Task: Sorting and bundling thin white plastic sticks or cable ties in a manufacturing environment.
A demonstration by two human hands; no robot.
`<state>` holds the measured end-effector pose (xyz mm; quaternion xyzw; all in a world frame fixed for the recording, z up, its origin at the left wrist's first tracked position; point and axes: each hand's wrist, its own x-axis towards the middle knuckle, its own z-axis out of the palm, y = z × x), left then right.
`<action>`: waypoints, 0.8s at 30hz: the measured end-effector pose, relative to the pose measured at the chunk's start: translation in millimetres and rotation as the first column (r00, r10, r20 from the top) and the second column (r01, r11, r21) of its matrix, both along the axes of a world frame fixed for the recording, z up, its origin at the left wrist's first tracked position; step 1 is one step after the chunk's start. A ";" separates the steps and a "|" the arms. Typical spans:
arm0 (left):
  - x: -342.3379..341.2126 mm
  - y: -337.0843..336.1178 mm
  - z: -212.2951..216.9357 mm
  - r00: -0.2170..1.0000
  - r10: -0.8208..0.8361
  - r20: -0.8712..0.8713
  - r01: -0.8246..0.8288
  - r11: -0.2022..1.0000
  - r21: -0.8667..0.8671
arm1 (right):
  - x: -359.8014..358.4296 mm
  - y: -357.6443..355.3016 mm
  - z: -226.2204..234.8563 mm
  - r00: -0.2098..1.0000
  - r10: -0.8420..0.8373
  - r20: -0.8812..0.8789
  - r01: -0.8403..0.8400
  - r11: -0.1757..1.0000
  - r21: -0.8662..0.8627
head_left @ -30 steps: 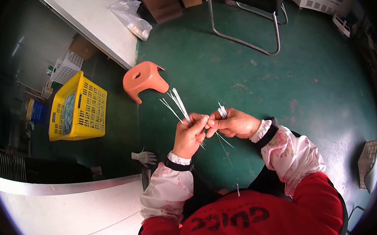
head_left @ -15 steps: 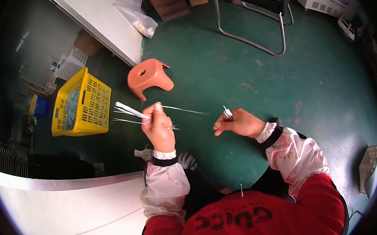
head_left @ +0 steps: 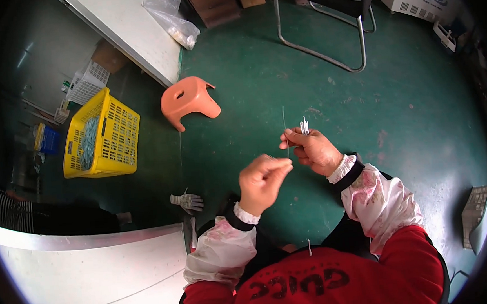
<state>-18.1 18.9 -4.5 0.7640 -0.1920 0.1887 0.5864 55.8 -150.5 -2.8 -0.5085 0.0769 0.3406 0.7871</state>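
My right hand (head_left: 318, 152) is closed around a short bundle of thin white strands (head_left: 304, 127), whose ends stick up above the fingers. A single fine strand (head_left: 284, 118) stands nearly upright at its thumb and fingertips. Just below and to the left, my left hand (head_left: 261, 184) is pinched, thumb against forefinger, slightly blurred. The lower end of the fine strand meets those left fingertips. The palm side of the right hand hides how far the bundle extends. Both forearms wear pale flowered sleeve covers with dark bands.
An orange plastic stool (head_left: 189, 102) and a yellow crate (head_left: 121, 135) holding bluish cords (head_left: 89, 143) stand on the green floor to the left. A striped glove (head_left: 187, 201) lies beside a white surface (head_left: 94, 275). A metal-framed chair (head_left: 321, 53) stands ahead.
My left hand has moved right and down to beside the right hand. The long spread strands it held no longer show there. The right hand's bundle now points more upright.
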 end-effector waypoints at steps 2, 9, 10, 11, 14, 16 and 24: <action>3.5 2.8 5.9 0.961 0.046 -0.274 -0.134 0.940 -0.315 | -0.1 0.0 -1.9 0.992 0.042 0.116 -0.031 0.995 -0.099; 29.0 34.4 12.8 0.774 -0.132 -0.619 -0.337 0.742 -0.579 | -1.9 -1.6 -8.2 0.788 0.347 0.508 -0.247 0.935 -0.256; 28.9 34.6 13.2 0.775 -0.128 -0.619 -0.341 0.740 -0.579 | -3.0 -1.3 -1.9 0.745 0.405 0.530 -0.292 0.912 -0.287; 28.6 34.3 13.9 0.772 -0.142 -0.620 -0.329 0.746 -0.580 | -4.0 -0.9 3.3 0.698 0.459 0.549 -0.333 0.887 -0.320; 27.7 35.2 13.0 0.767 -0.176 -0.616 -0.292 0.760 -0.581 | -4.6 -0.5 6.6 0.669 0.498 0.552 -0.343 0.866 -0.365; 27.8 36.0 12.8 0.768 -0.195 -0.610 -0.267 0.768 -0.582 | -4.1 -0.8 7.4 0.648 0.524 0.553 -0.355 0.850 -0.389; 28.5 38.3 10.6 0.763 -0.224 -0.606 -0.202 0.808 -0.553 | -3.6 -2.0 8.5 0.640 0.534 0.553 -0.366 0.844 -0.392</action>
